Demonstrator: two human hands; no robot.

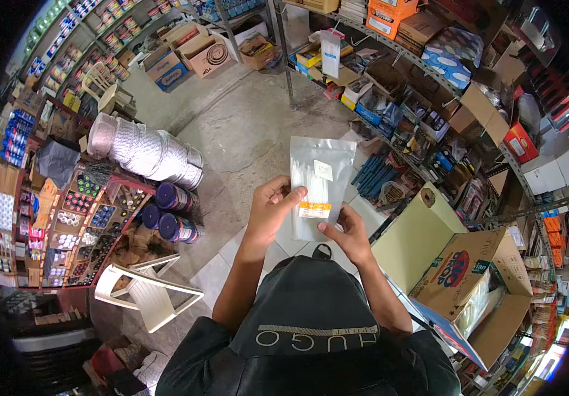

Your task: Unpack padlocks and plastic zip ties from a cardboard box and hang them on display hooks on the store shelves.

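A clear plastic bag of white cable ties point(309, 173) is held up in front of me, over the tiled floor. It carries a small white sticker and an orange-and-white label with print. My left hand point(275, 204) grips its left edge, thumb across the front and fingers behind. At the lower right edge, my right hand point(347, 233) pinches the plastic between thumb and fingers. The ties stand bunched in the left and middle of the bag. Behind the plastic, the fingertips of both hands are partly hidden.
Metal shelving point(413, 94) with packed boxes curves along the right. A large open carton point(462, 282) stands at my right. On the left are a wrapped rope roll point(150, 151), dark blue tubs point(178, 226), a white plastic chair point(150, 292) and a rack of spray cans point(83, 222).
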